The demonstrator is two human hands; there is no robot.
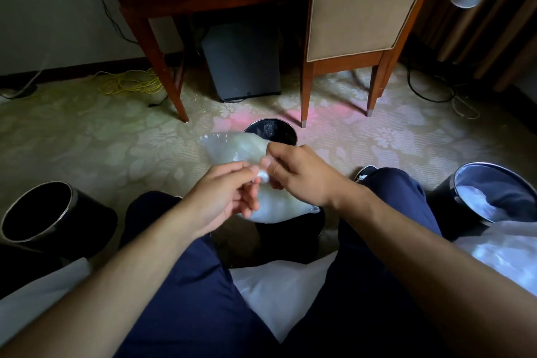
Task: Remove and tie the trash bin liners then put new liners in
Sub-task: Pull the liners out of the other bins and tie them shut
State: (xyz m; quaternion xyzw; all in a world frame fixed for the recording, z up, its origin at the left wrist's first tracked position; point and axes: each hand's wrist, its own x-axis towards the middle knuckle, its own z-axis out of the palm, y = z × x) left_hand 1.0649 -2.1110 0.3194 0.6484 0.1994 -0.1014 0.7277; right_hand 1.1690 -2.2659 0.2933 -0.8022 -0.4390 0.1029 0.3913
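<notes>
Both pinch liner [232,148] neck: left grip [226,195] & right grip [299,177], curled tight. Blk bin [280,131] just beyond, far side.

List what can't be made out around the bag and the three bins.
Head view throughout:
- The bag: its neck is covered by the left hand and right hand, so the knot's state is unclear.
- The middle bin: front hidden behind the bag.
- The left bin: inside too dark to show any liner.
- The right bin: cut off by the picture's edge.
</notes>
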